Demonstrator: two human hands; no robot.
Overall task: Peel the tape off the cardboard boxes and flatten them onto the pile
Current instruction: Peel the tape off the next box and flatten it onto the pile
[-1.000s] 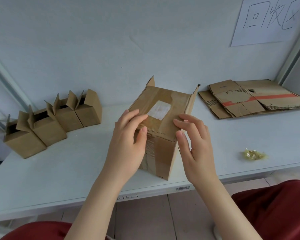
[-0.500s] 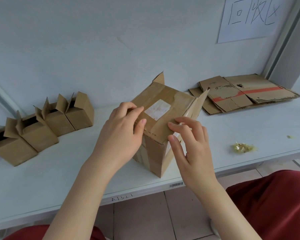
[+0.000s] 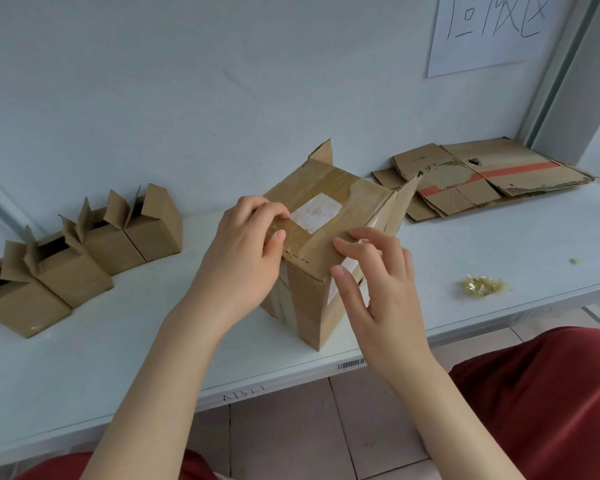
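The left hand [image 3: 246,251] is curled over the top of the box [image 3: 312,306], its fingertips hooked down next to the white label [image 3: 315,213] and its thumb pressed on the glossy tape [image 3: 326,178]. It grips the box. Whether a tape edge is already caught under a nail I cannot tell. The right hand [image 3: 378,282] is loose and spread, grasping nothing. Its fingertips rest on the near edge of the top and the thumb lies against the side just below.

The box stands on the tabletop [image 3: 118,341] between the two hands, one flap [image 3: 400,202] sticking up just beyond the right hand's fingers. The pile [image 3: 482,178] of flattened cardboard lies well beyond the right hand, to its right. A wad of pulled tape [image 3: 482,285] sits nearer on that same side. Four small boxes [image 3: 84,251] wait in a row out past the left hand.

The step in hand looks like starting the peel. To do it well, work a nail under one tape edge until a real tab lifts. Then pull low and slow along the strip so the tape neither snaps nor tears the cardboard face. The right hand should press the top down close to the peel line so the box does not tip.
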